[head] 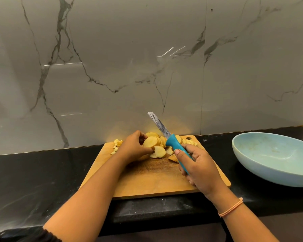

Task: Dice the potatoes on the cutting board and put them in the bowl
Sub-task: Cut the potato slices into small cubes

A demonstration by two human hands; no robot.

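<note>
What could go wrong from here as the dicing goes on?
1. The left hand grips the slices right beside the knife in the right hand; a hasty cut could nick the fingers.
2. Diced bits lie at the board's far left edge, opposite the bowl; sweeping them across may spill some onto the counter.
3. The board's near edge seems to sit at the counter's edge; hard pressing might shift it.

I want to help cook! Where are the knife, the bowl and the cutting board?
knife (173, 144), head view, on its blue handle
bowl (269, 154), head view, on its bare inside wall
cutting board (147, 182), head view, on bare wood near the front
</note>
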